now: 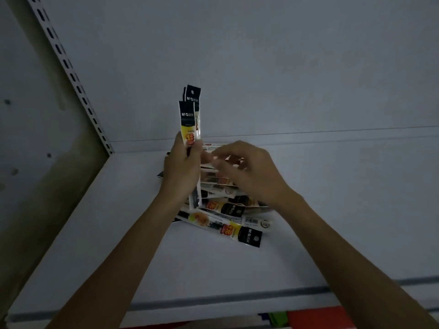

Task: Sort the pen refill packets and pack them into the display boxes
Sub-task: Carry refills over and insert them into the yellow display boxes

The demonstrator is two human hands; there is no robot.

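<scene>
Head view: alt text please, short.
The left hand holds a few pen refill packets upright above a white shelf. The right hand, blurred, hovers over a loose pile of more packets lying on the shelf.

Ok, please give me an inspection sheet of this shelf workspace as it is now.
Surface: white shelf board, dimly lit.
Job's things: held packets, standing upright; pile of packets lying crisscross on the shelf; display boxes: nothing seen.
Clutter: coloured items, red, green and blue, cut off at the bottom edge.
Grippers: left hand grips the held packets low down; right hand over the pile, blurred, whether it holds anything cannot be told.
Cables: nothing seen.
Surroundings: white back panel; slotted upright at the left.
</scene>
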